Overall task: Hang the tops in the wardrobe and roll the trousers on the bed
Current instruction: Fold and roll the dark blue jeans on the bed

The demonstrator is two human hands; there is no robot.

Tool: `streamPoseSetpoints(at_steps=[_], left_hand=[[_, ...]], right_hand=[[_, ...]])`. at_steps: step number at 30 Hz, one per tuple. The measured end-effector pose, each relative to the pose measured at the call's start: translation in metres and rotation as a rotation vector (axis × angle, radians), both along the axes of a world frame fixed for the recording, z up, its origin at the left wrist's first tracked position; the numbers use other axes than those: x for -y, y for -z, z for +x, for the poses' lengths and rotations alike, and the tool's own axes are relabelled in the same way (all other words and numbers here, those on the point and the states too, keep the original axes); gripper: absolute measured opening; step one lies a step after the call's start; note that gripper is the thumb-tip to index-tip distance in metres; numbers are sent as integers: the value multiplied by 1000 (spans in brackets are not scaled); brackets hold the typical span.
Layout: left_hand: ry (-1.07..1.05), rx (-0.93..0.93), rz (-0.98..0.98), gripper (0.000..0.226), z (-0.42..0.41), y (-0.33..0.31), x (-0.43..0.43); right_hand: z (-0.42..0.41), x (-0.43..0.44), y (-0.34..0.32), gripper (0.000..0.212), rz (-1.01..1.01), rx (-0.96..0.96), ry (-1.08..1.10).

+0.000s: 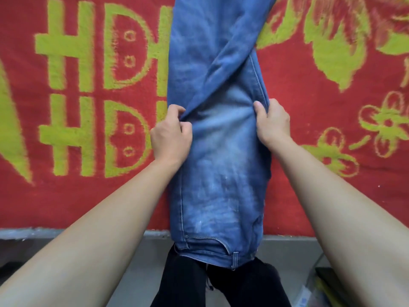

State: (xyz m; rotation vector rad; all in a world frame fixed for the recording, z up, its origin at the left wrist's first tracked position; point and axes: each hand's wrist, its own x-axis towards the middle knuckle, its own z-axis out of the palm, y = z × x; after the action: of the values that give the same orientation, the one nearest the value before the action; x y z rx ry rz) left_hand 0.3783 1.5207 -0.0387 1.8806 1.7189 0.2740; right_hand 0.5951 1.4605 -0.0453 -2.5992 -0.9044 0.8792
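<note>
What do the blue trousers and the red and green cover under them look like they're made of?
The blue trousers look like washed denim: blue cloth with pale faded patches, topstitched seams and a belt loop. The red and green cover looks like plush fleece or terry, going by its fuzzy pile; which one is unclear.

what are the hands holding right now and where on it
Both hold the blue jeans. The left hand pinches the left edge, where a fold crosses; the right hand grips the right side seam opposite it.
</note>
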Motion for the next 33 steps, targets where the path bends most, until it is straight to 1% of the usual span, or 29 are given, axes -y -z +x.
streamPoseSetpoints(at_steps=[1,2,4,6,9,10,12,13,15,16,17,18,21,22,24,25,26,28,30,31,32,33], left_hand=[[-84,66,-46,25,-1,2,-2],[-114,104,-96,23,-1,3,-3],[-89,108,-180,20,0,5,-8],[-70,80,-240,18,2,6,-17],[-92,76,-268,22,9,10,-31],[-121,87,-242,24,12,9,-36],[-196,135,-180,24,20,9,-54],[-236,154,-179,26,25,9,-67],[-306,184,-269,36,39,10,-100],[-338,218,-340,38,47,8,-116],[-360,291,-413,36,57,5,-131],[-364,371,-477,32,67,2,-145],[-324,510,-617,29,95,-14,-178],[-335,608,-703,25,104,-20,-189],[-348,829,-887,24,120,-32,-212],[-338,872,-931,27,126,-38,-221],[-331,870,-953,29,131,-44,-229],[-300,838,-962,26,140,-52,-242],[-226,827,-949,25,155,-65,-249],[-180,811,-885,25,163,-73,-251],[-156,810,-758,26,170,-82,-254],[-156,831,-566,30,178,-90,-259]], right_hand=[[2,8,2,39,-9,10,58],[2,12,3,39,-20,7,103],[1,11,4,39,-62,-24,140],[5,3,0,34,-119,-54,123],[22,-11,-7,19,-192,-107,93],[27,-17,-11,25,-189,-123,93],[35,-34,-17,49,-121,-110,85],[38,-46,-19,55,-77,-103,80],[44,-76,-21,51,13,-147,101],[47,-95,-22,46,56,-194,134],[51,-114,-23,44,95,-258,187],[55,-133,-23,48,134,-345,255],[64,-178,-27,73,216,-607,483],[68,-188,-28,76,269,-670,555],[77,-205,-31,66,438,-757,691],[83,-212,-33,60,505,-771,736],[89,-219,-36,51,553,-779,758],[100,-228,-46,27,586,-779,727],[112,-233,-56,8,555,-705,619],[118,-236,-63,8,551,-620,548],[124,-239,-71,12,563,-503,472],[129,-241,-80,18,604,-379,414]])
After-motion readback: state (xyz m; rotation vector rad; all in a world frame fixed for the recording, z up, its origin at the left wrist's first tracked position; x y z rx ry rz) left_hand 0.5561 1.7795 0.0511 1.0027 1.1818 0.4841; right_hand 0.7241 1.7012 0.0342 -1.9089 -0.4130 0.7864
